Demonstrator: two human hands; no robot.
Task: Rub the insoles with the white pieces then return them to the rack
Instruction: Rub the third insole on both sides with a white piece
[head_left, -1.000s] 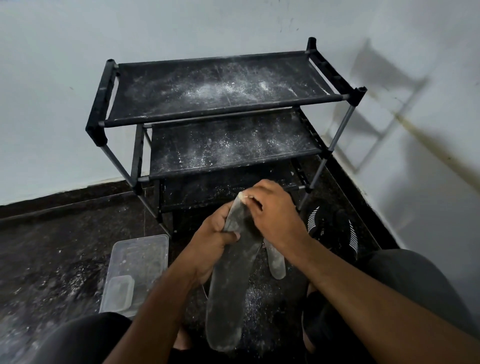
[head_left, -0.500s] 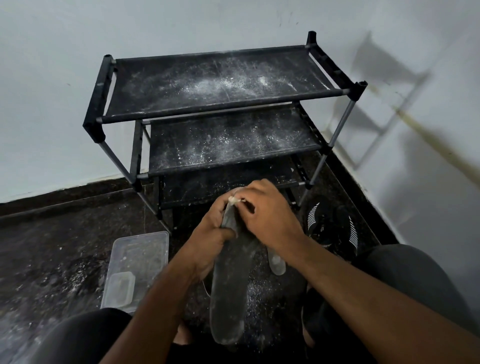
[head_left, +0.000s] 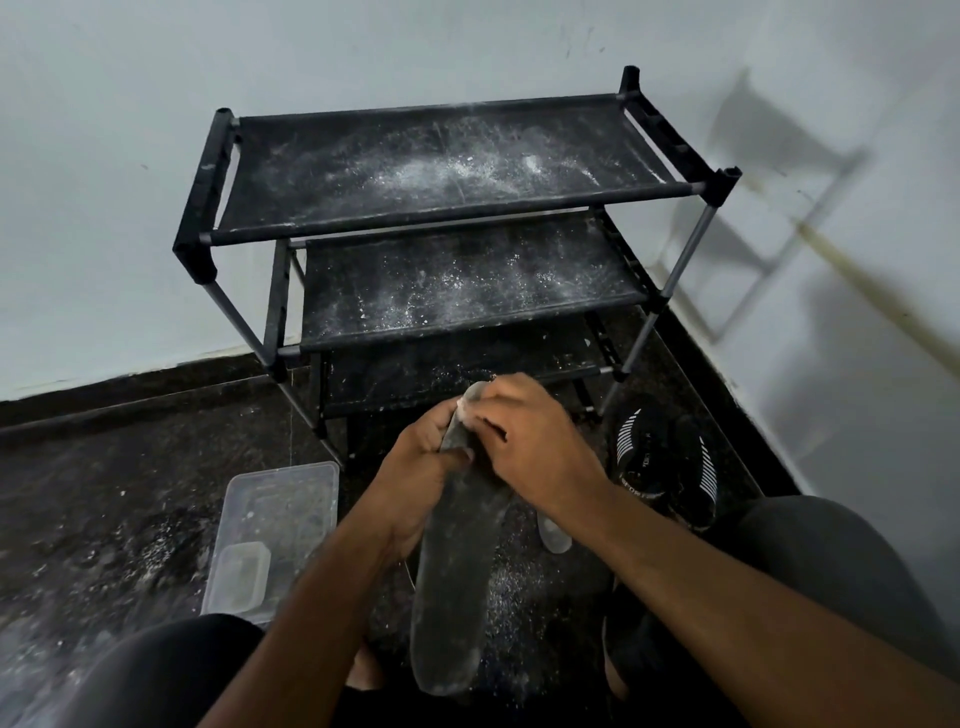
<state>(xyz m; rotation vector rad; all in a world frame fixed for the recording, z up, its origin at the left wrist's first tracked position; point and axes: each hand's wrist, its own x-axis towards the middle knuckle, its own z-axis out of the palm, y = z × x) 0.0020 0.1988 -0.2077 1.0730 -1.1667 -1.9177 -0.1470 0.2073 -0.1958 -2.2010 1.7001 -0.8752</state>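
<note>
A long dark grey insole (head_left: 451, 577) hangs lengthwise in front of me, its far end up near the rack. My left hand (head_left: 415, 478) grips that upper part from the left side. My right hand (head_left: 524, 441) pinches a small white piece (head_left: 461, 414) against the insole's top end. A second insole (head_left: 553, 535) lies on the floor, mostly hidden under my right wrist. The black three-shelf rack (head_left: 452, 208) stands against the wall, its shelves dusted with white powder and holding nothing.
A clear plastic container (head_left: 280, 514) with a smaller tub (head_left: 239, 574) inside sits on the dark floor at the left. A pair of black shoes (head_left: 667, 457) with white stripes lies right of the rack. My knees frame the bottom; white walls meet at the right.
Both hands and the insole's top end have shifted slightly up and away from me, toward the rack's bottom shelf. The white piece stays pressed at the insole's top.
</note>
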